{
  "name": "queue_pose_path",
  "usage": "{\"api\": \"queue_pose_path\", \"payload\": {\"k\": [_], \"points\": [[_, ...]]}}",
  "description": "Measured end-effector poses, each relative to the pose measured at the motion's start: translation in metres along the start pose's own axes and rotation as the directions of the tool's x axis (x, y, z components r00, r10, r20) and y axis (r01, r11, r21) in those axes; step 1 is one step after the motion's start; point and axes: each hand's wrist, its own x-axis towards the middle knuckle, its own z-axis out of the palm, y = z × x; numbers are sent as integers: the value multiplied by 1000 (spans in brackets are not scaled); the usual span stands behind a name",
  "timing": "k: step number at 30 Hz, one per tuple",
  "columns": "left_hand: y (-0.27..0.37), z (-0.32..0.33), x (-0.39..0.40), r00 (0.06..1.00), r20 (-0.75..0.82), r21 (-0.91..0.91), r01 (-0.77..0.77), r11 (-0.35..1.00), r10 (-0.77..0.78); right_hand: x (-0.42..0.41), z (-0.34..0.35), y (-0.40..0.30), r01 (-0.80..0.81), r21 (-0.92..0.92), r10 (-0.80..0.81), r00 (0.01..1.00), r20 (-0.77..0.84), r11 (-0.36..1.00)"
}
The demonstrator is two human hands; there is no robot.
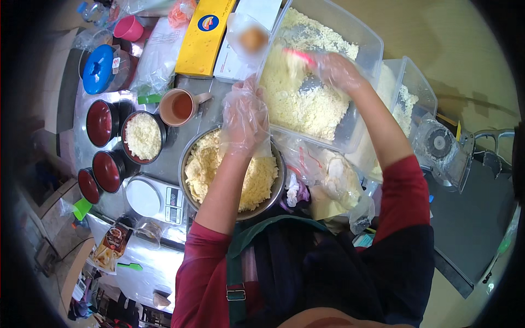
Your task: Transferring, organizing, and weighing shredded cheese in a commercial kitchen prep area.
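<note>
My right hand (338,73), in a clear plastic glove, grips a pink-handled utensil (298,55) over a clear plastic bin (371,45). Motion blurs the tool's working end. Pale yellow crumbly food (305,110) lies in the bin, heaped toward its near end. My left hand (246,117), also gloved, is beside the bin's left wall and above the far rim of a metal bowl (282,176). Its fingers are bunched, and whether they hold anything is unclear. Yellowish crumbly mash (260,184) fills the bowl, partly hidden by my left forearm.
Left of the bowl are a mug of brown liquid (181,107), a dark bowl of white crumbs (143,136), several red-lined bowls (107,171) and a kitchen scale (154,199). Yellow (205,37) and white (231,61) boxes stand beyond. Another bin (422,94) sits at right.
</note>
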Motion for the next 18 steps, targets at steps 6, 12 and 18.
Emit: {"api": "queue_pose_path", "payload": {"k": [6, 12, 18], "points": [[7, -5, 6, 994, 89, -41, 72, 997, -68, -3, -62, 33, -175, -308, 210, 974, 84, 935], [2, 1, 2, 996, 83, -21, 12, 1000, -10, 55, -2, 15, -150, 42, 146, 986, 87, 988], [6, -13, 7, 971, 185, -87, 172, 981, -154, -52, -37, -8, -34, -34, 37, 996, 78, 999]]}}
